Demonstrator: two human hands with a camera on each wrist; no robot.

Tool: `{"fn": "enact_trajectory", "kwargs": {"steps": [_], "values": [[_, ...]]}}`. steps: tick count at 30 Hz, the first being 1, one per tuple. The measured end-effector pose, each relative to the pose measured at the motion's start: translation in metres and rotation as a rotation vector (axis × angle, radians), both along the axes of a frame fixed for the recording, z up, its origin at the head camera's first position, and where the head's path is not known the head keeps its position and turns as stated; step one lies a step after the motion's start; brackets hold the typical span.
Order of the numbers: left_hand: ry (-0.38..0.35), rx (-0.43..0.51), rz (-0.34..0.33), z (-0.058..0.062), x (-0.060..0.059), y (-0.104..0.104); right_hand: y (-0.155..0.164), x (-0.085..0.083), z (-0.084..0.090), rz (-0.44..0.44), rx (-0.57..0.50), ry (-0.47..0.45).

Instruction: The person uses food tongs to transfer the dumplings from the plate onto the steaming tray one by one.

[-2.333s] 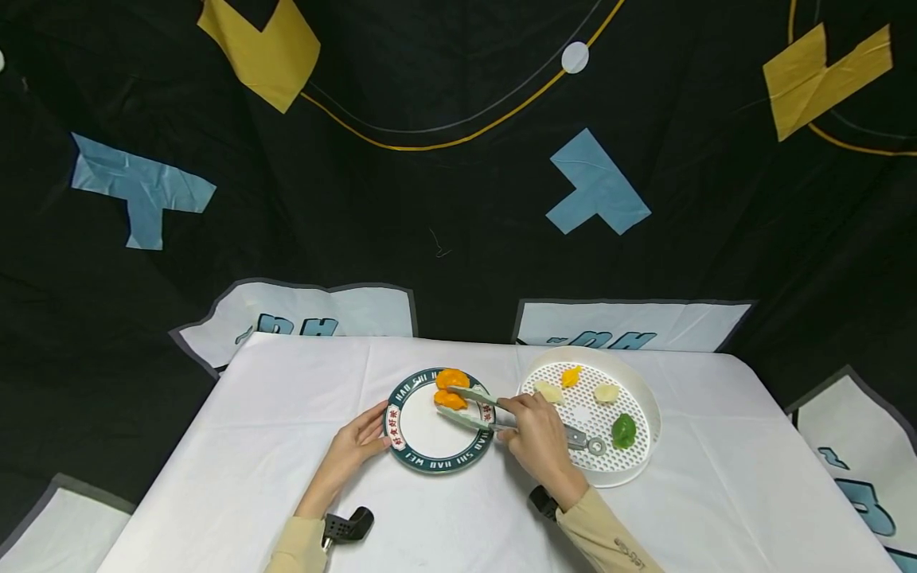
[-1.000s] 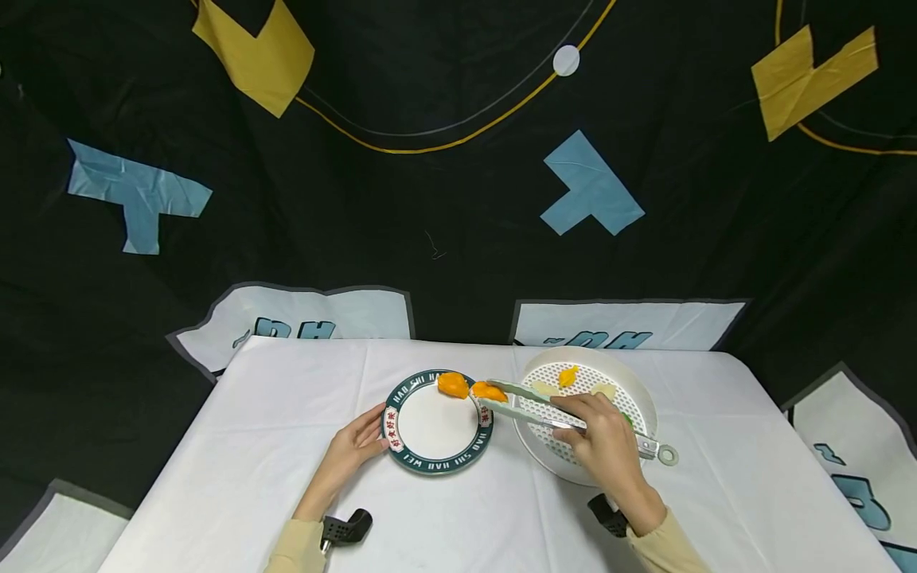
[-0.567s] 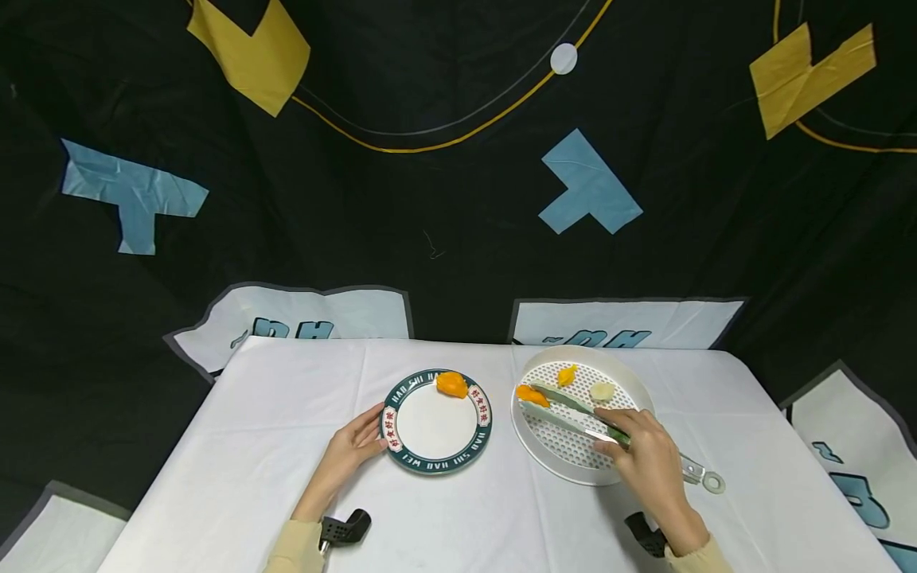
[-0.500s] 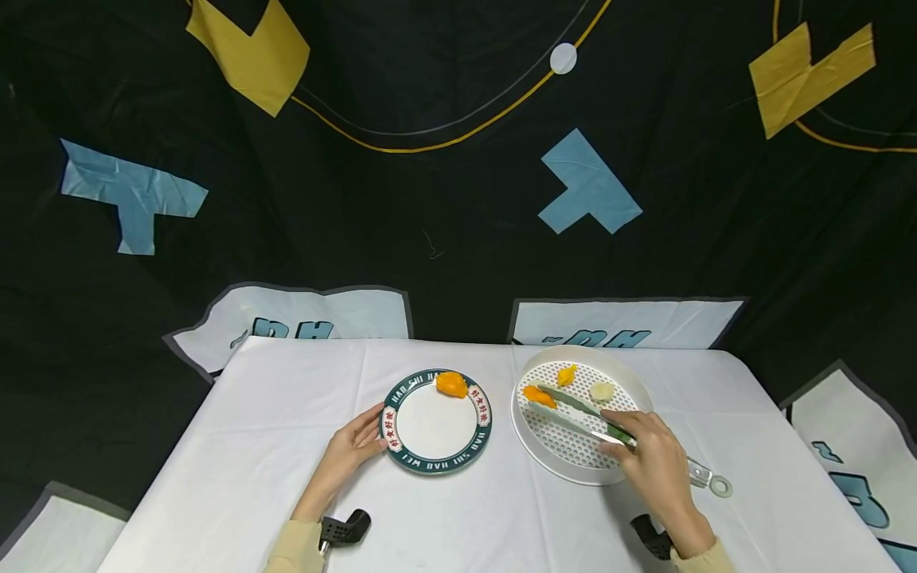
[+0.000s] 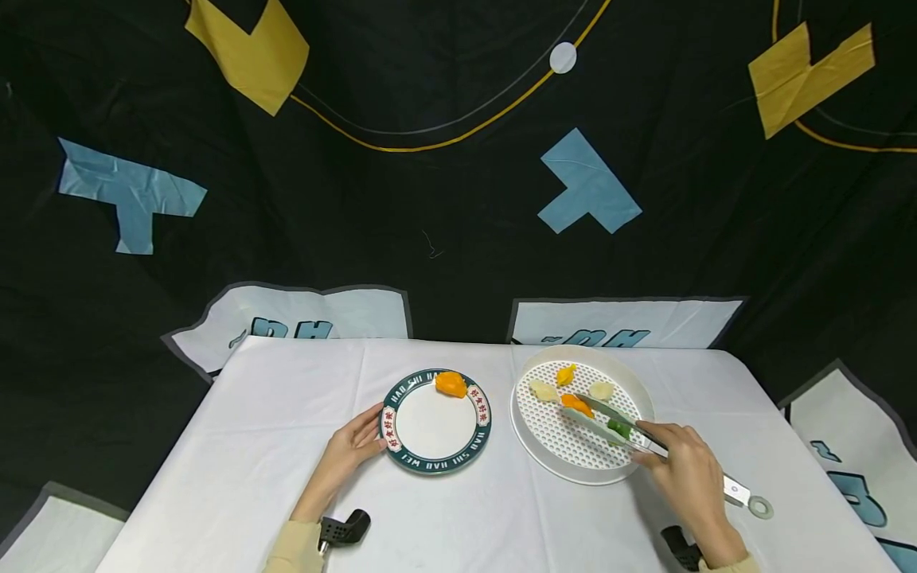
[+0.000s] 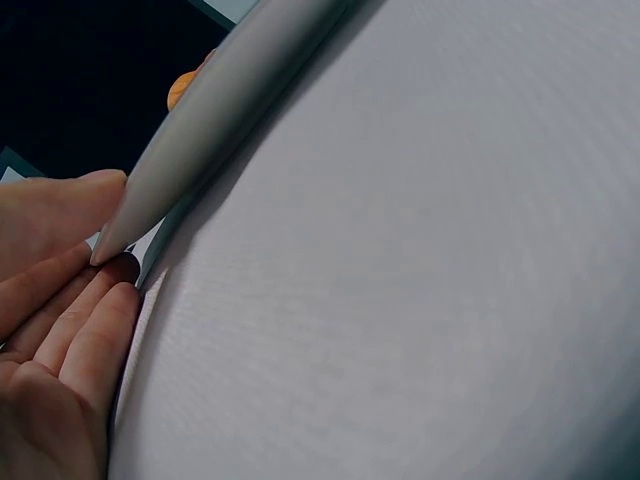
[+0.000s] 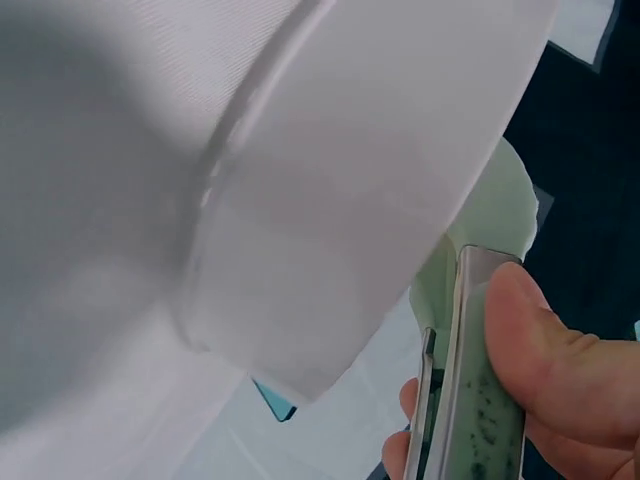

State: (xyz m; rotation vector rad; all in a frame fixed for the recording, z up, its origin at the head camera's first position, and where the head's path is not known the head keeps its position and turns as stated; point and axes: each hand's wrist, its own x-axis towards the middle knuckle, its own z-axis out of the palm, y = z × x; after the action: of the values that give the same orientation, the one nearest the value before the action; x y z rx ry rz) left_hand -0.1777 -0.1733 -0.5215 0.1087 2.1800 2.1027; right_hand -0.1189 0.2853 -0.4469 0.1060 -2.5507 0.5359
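My left hand (image 5: 349, 452) lies on the white tablecloth with straight fingers against the rim of a green-edged plate (image 5: 401, 458). The left wrist view shows those fingers (image 6: 50, 350) at the plate's rim (image 6: 220, 110). One orange dumpling (image 5: 451, 384) sits at the plate's far edge. My right hand (image 5: 684, 473) grips metal tongs (image 5: 731, 489) by the handle. The tongs' tips pinch a second orange dumpling (image 5: 576, 404) over the white perforated tray (image 5: 566, 469). In the right wrist view, my thumb (image 7: 540, 360) presses the tongs (image 7: 480, 400) beside the tray's wall (image 7: 380, 180).
In the tray lie a pale dumpling (image 5: 543, 390), a small yellow-orange piece (image 5: 566, 374), another pale one (image 5: 602, 390) and a green one (image 5: 618, 430) under the tongs. Black mounts (image 5: 347, 527) sit at both wrists. The table ends at a black patterned backdrop.
The tongs took one orange dumpling off the plate and carried it right, over the tray. My right hand drew back towards the near right. The left hand stayed at the plate.
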Motion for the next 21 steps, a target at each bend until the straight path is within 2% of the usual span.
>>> {"fn": "enact_trajectory", "kwargs": {"steps": [7, 21], "values": [[-0.012, 0.008, -0.003, 0.0003, 0.0004, -0.0004, 0.005, -0.0012, -0.0043, -0.026, 0.024, 0.009], [-0.022, 0.011, 0.001, 0.0017, 0.0005, -0.0001, 0.0008, -0.0011, -0.0018, -0.053, -0.003, -0.065]]}}
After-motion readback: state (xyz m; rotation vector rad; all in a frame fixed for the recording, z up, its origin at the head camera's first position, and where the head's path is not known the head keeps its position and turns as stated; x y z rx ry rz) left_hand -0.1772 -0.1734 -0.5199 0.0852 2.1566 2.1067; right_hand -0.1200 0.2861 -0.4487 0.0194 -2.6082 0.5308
